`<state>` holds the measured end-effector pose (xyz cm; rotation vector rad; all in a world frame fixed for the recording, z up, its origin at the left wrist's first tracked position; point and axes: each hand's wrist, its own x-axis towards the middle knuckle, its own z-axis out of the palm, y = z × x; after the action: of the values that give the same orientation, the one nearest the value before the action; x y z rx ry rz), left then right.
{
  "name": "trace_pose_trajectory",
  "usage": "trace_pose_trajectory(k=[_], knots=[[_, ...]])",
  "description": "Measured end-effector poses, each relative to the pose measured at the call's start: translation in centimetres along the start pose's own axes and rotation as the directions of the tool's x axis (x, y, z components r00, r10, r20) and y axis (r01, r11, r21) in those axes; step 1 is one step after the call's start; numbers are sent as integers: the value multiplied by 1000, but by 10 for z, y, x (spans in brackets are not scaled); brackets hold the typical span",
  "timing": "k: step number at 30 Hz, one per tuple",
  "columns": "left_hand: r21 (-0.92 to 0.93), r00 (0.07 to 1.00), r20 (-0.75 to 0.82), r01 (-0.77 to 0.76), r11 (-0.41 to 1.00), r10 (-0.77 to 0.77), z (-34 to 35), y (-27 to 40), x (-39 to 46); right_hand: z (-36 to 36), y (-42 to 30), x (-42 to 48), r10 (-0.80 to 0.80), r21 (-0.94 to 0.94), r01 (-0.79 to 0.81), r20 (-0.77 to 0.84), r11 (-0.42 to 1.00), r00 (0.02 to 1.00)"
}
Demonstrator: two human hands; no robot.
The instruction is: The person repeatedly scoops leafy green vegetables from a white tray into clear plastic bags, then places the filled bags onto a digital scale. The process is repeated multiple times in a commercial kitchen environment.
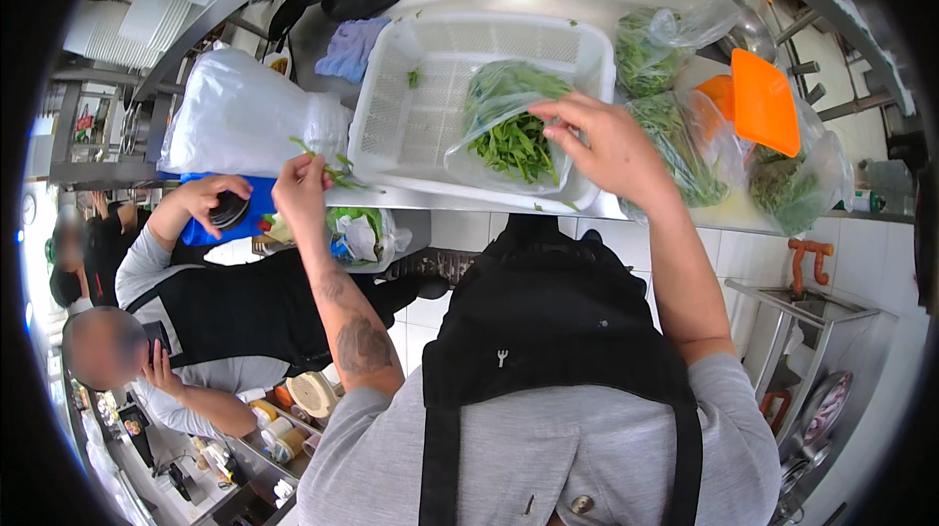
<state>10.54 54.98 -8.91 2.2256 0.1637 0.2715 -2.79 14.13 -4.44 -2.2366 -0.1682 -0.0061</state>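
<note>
Between the fingers of my left hand (302, 185) are a few green leafy sprigs (339, 172), held at the counter's edge left of a white perforated plastic basket (381, 108). My right hand (605, 141) is over the basket's right side, its thumb and forefinger at the mouth of a clear plastic bag (488, 97). Cut green leaves (517, 148) show in the bag's opening. Whether those fingers pinch the bag's film or only touch it is unclear. Small leaf scraps lie in the basket and on its rim.
Bags of greens (649, 60) and an orange plastic scoop (766, 104) are at right. At left lie a large bundle of clear plastic bags (242, 111) and a purple-blue cloth (352, 49). A co-worker (235, 313) stands close on the left, one hand on a black round lid. An open waste bag (359, 236) hangs below the counter.
</note>
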Motion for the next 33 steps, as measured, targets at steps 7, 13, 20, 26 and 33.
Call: trace_pose_trajectory(k=[7, 13, 20, 26, 33], knots=[[-329, 855, 447, -118, 937, 264, 34, 129, -109, 52, -31, -20, 13, 682, 46, -81, 730, 997], [-127, 760, 351, -539, 832, 546, 52, 137, -119, 55, -9, -31, 294, 538, -193, -107, 821, 950], [2, 855, 325, -429, 903, 405, 105, 108, -87, 44, -9, 14, -201, -373, 143, -121, 917, 972], [-147, 886, 240, -370, 917, 396, 118, 121, -56, 42, 13, -2, -132, -345, -62, -510, 937, 850], [-304, 835, 311, -366, 880, 455, 74, 177, 3, -37, 8, 40, 5, -298, -160, -463, 941, 886]])
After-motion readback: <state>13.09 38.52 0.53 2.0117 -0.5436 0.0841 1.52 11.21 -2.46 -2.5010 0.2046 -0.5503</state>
